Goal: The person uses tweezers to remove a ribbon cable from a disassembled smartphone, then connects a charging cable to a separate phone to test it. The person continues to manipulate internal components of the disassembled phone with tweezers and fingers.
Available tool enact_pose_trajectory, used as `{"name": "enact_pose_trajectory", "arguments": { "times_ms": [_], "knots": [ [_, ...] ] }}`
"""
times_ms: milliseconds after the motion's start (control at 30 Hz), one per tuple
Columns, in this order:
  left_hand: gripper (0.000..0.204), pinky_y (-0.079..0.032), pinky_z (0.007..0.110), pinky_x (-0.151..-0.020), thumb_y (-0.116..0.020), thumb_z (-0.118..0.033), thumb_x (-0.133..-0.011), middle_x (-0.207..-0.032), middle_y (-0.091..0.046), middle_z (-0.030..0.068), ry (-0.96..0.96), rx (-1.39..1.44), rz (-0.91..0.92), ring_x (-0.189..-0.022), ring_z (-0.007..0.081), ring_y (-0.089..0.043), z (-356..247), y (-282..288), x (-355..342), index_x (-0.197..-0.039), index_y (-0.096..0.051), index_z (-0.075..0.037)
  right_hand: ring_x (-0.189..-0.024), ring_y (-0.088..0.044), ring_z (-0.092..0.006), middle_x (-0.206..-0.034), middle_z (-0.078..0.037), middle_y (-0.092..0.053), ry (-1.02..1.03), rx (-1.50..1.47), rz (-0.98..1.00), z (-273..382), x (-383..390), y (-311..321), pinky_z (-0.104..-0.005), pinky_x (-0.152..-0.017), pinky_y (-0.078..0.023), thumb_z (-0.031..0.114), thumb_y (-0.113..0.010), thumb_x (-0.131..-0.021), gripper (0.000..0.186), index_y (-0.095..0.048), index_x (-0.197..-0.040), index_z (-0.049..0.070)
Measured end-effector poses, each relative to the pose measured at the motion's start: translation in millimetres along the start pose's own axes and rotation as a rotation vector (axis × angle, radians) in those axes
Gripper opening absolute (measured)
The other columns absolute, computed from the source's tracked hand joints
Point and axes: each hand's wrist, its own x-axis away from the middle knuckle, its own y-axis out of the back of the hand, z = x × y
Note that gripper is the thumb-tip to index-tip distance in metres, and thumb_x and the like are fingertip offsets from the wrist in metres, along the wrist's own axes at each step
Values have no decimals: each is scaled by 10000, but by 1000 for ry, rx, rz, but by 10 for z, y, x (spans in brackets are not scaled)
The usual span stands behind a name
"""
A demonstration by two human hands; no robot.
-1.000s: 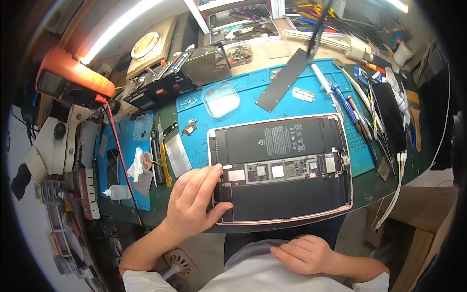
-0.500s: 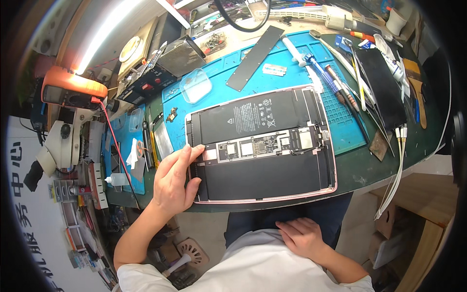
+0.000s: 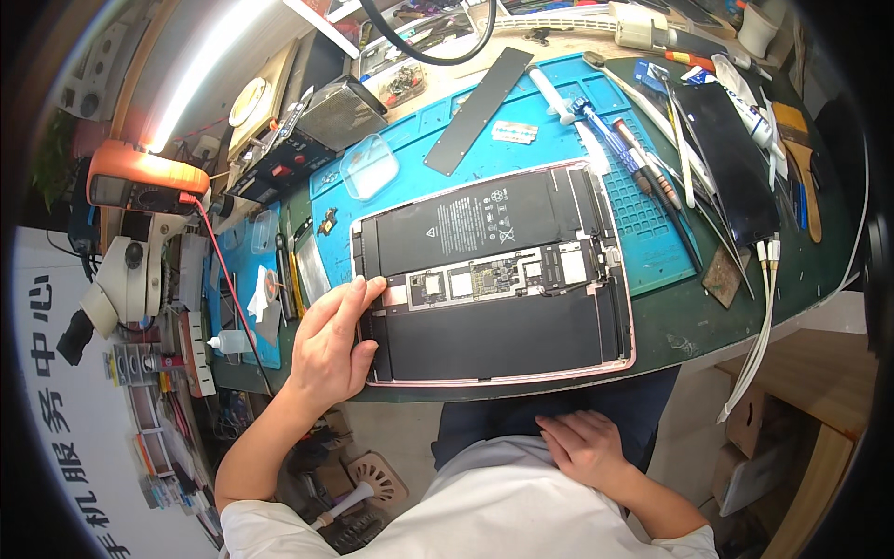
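Observation:
An opened tablet (image 3: pixel 494 335) with a pink rim lies at a slant on the bench, its inside facing up. Two dark battery packs flank a long circuit board (image 3: pixel 489 281) with silver chips. My left hand (image 3: pixel 326 343) rests at the tablet's left edge, fingers stretched and their tips touching it by the board's left end. The thumb stands apart from them. My right hand (image 3: pixel 585 449) lies on my lap below the bench edge, fingers loosely extended, holding nothing I can see.
Beneath the tablet is a blue work mat (image 3: pixel 438 126) carrying a dark perforated strip (image 3: pixel 480 112), a razor blade (image 3: pixel 515 132) and a clear tray (image 3: pixel 370 168). Screwdrivers (image 3: pixel 619 149), a black panel (image 3: pixel 731 163) and white cables (image 3: pixel 756 326) lie right. An orange multimeter (image 3: pixel 149 180) stands left.
The view has shifted slightly, so the bench and tablet sit a little further left in it. Both hands keep their places on the tablet and lap.

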Motion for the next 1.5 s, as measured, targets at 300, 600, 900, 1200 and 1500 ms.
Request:
{"name": "enact_pose_trajectory", "arguments": {
  "times_ms": [300, 600, 900, 1200, 1500],
  "knots": [
    [602, -520, 460, -1071, -633, -117, -1046, -1358, -707, 220, 16, 60, -76, -1221, 389, -669, -11, -36, 3, -1554, -409, 115, -674, -668, -211, -838, -30, -698, -16, -1, 6, 15, 17, -40, -354, -630, -546, 111, -813, -843, 243, -769, -1080, 77],
    [623, -586, 370, -966, -756, 85, -931, -1045, -791, 149, 110, 55, -205, -963, 214, -773, 76, -79, -233, -1505, -517, 46, -686, -676, -236, -847, -42, -709, -74, -8, 26, 54, 71, -9, -378, -644, -556, 104, -814, -839, 249, -771, -1083, 83],
    [621, -603, 353, -783, -807, 64, -867, -949, -769, 103, 19, -83, -186, -835, 248, -750, 19, -41, -372, -1447, -586, 30, -696, -678, -248, -865, -55, -714, -112, -2, 18, 32, 141, -14, -385, -655, -557, 102, -806, -843, 241, -771, -1080, 70],
    [638, -607, 344, -705, -814, 77, -852, -943, -766, 89, -137, -250, -156, -811, 243, -749, 18, -27, -415, -1442, -573, 45, -709, -683, -255, -871, -62, -716, -133, -20, 6, -27, 209, -30, -389, -660, -559, 97, -797, -851, 235, -773, -1084, 69],
    [558, -609, 319, -703, -800, 50, -876, -937, -750, 78, -123, -247, -152, -809, 223, -751, -8, -2, -432, -1404, -618, 50, -711, -679, -259, -856, -67, -705, -148, -19, 4, -35, 229, -26, -391, -663, -557, 109, -785, -871, 219, -774, -1087, 69]
  ]
}}
